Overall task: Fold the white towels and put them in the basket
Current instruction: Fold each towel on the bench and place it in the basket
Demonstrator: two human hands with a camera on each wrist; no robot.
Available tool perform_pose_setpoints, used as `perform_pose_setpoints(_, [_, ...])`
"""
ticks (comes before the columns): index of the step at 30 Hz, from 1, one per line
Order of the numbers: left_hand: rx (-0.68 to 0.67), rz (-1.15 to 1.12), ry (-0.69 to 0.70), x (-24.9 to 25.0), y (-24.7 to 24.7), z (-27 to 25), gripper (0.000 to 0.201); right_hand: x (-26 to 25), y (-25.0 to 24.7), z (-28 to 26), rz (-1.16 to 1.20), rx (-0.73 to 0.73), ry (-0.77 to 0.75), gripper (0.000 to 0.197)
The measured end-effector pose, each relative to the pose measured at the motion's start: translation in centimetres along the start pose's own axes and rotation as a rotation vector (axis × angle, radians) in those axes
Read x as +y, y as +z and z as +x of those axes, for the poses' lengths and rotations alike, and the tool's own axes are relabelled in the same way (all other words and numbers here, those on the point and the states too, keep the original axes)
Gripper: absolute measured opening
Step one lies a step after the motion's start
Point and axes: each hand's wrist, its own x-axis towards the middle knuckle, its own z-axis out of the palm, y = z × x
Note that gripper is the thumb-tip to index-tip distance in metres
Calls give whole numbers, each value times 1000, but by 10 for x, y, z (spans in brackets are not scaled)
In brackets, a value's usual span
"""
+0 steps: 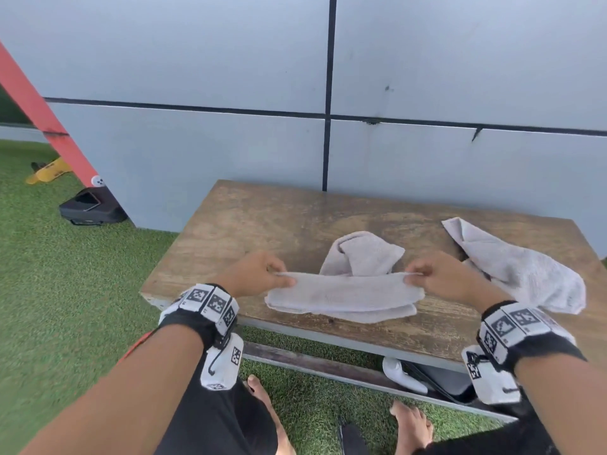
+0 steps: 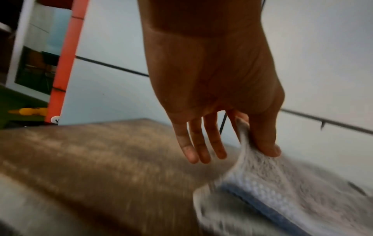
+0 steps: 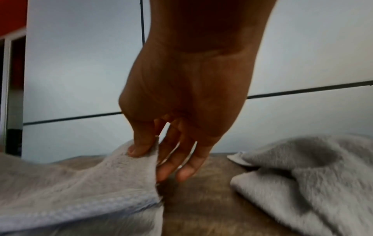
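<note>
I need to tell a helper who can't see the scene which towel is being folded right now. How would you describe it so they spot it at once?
On the wooden table against the grey wall lie three white towels. The one being folded is the flat strip at the near edge, nearest the person. Unlike the crumpled towel behind it and the loose one to the right, the left hand and right hand pinch its ends.

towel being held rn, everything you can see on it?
The held towel is off-white terry, folded lengthwise into a long band with layered edges near the table's front edge. A woven border strip shows in the wrist views. The left hand and right hand pinch its far corners; the rest lies on the wood.
</note>
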Motion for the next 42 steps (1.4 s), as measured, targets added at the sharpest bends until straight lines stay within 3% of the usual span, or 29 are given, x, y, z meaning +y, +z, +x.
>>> perform_pose_setpoints(2, [-59,-16,-20,2,17,8,21,-1,15,10,-32,28,10,21])
perform_pose_setpoints(4, [-137,-3,-35,8,33,20,38,-4,28,20,-47,27,4,21])
perform_pose_setpoints(6, [-185,105,-5,16,45,31,31,-10,40,29,-103,-13,13,16])
perform_pose_setpoints(8, [-168,146,57,20,57,46,19,-11,54,41,-131,-20,-19,24])
perform_pose_setpoints(11, [-67,85,208,29,65,72,29,-21,64,55,-44,26,-75,32])
perform_pose_setpoints(13, [-26,65,243,36,55,96,31,-24,55,69,26,80,-102,29])
perform_pose_setpoints(16, [144,76,269,46,20,142,33,-27,18,99,106,227,-90,20])
perform_pose_setpoints(21, [438,-33,144,77,-50,210,41,-32,-60,161,365,428,3,14])
perform_pose_setpoints(26, [817,-5,-41,76,-107,242,31,-6,-120,196,216,685,110,8])
perform_pose_setpoints(31, [787,-50,-103,73,-134,255,46,7,-144,206,212,829,151,23])
perform_pose_setpoints(36, [721,-722,40,89,-141,271,24,-5,-154,222,465,853,33,15])
perform_pose_setpoints(39, [894,-660,345,91,-143,273,19,-6,-155,224,540,972,-124,14])
perform_pose_setpoints(40, [901,-637,394,89,-142,273,19,-5,-153,224,573,979,-158,15])
perform_pose_setpoints(42, [838,-566,337,77,-136,275,20,3,-146,224,582,896,-112,13])
